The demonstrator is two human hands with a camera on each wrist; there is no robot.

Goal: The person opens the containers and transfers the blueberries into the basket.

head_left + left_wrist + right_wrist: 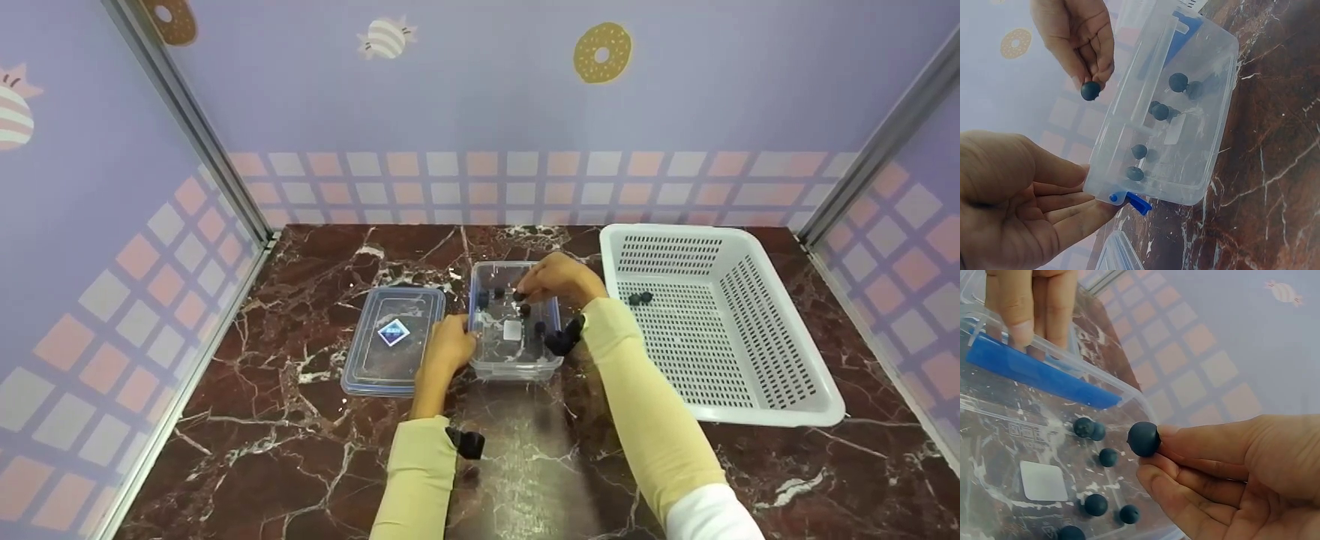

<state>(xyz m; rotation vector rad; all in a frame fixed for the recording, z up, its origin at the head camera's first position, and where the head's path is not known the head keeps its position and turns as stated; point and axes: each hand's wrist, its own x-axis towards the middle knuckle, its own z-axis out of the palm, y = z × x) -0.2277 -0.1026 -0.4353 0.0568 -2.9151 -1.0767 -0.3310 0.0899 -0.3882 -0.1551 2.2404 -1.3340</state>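
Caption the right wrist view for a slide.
Right hand pinches a dark ball above a clear container while the left hand holds its side.

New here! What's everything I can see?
table: 1, dark red, underneath
box: 1, clear and blue, middle
basket: 1, white, right
lid: 1, clear with blue rim, left
balls: at least nine, dark; two in basket, one held, others in box
walls: 3, purple, back and sides
wall pictures: at least four, brown or striped, doughnuts and sweets
posts: 2, grey, back corners
sleeves: 2, yellow, foreground
cameras: 2, black, at sleeve ends
left hand: 1, holding box's left side
right hand: 1, above box, pinching a ball
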